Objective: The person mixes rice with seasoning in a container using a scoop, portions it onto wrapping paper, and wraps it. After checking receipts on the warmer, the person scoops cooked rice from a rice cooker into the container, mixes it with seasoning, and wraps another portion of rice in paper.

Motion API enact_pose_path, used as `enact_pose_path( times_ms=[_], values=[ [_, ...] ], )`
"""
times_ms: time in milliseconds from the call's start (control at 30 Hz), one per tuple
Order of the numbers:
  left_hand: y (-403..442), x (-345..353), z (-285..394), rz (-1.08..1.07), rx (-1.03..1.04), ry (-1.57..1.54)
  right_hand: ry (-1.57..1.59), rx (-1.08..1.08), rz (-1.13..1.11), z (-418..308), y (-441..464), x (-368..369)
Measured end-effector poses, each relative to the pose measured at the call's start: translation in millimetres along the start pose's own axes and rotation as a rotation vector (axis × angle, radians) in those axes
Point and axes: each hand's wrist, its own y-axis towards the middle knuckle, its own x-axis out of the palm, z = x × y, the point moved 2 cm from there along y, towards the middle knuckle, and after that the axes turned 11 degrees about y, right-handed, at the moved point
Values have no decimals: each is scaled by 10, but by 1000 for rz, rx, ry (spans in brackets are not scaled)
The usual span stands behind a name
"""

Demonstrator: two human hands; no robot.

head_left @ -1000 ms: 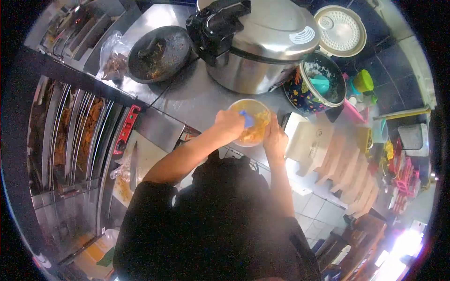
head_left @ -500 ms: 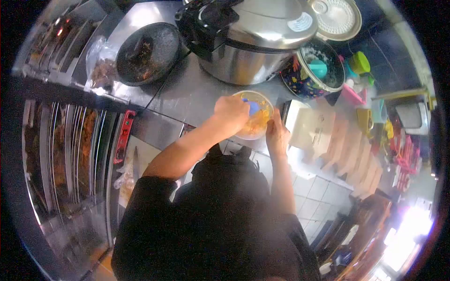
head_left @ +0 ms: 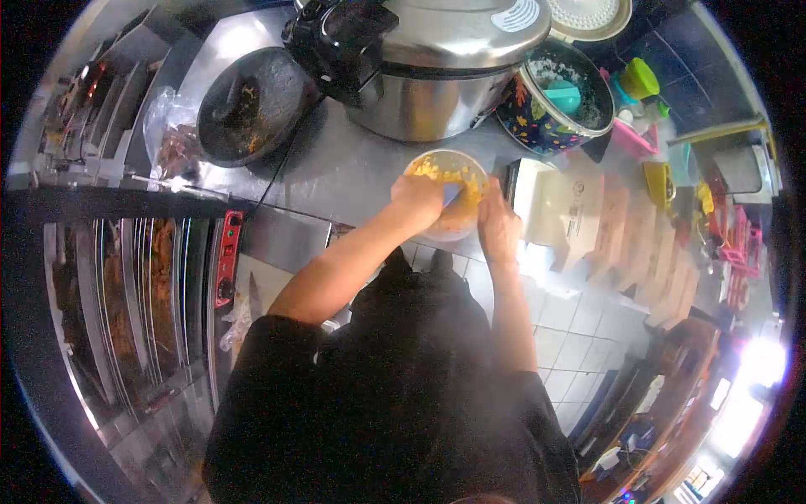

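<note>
A round clear plastic tub with yellow-orange food inside stands at the front edge of the steel counter. My left hand is closed round a blue utensil whose visible part dips into the tub; its exact kind is hidden by my fingers. On the opposite side, my right hand grips the tub's rim and wall, thumb at the edge. Behind the tub stands a large steel cooker with a black handle.
A dark stone mortar and a plastic bag stand at the left. Right of the cooker is a patterned rice pot holding a teal scoop. Open cardboard boxes line the right side. Below left is a glass food cabinet.
The view has shifted slightly, so the cooker and pot sit higher. The blue utensil sits lower in the tub and shows less, with my left hand over the tub's near left side.
</note>
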Motion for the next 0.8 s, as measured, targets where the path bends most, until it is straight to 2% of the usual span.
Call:
enact_pose_path(
  times_ms=[133, 233, 467, 533, 667, 733, 800],
  values=[
    [98, -38, 165, 58, 9, 13, 34, 63, -34, 141, 49, -63],
    [-13, -365, 197, 50, -34, 59, 26, -28, 35, 205, 52, -30],
    [67, -349, 376, -163, -103, 195, 116, -30, 30, 365, 93, -82],
    [79, -364, 377, 74, -110, 149, 110, -52, -17, 399, 166, -84],
    [199, -256, 371, -29, -110, 214, 131, -30, 51, 386, 263, -107],
    [89, -550, 498, -41, -60, 224, 135, -50, 5, 417, 245, -144],
    [175, -412, 461, -64, -92, 225, 117, -14, -20, 412, 323, -120]
  ],
)
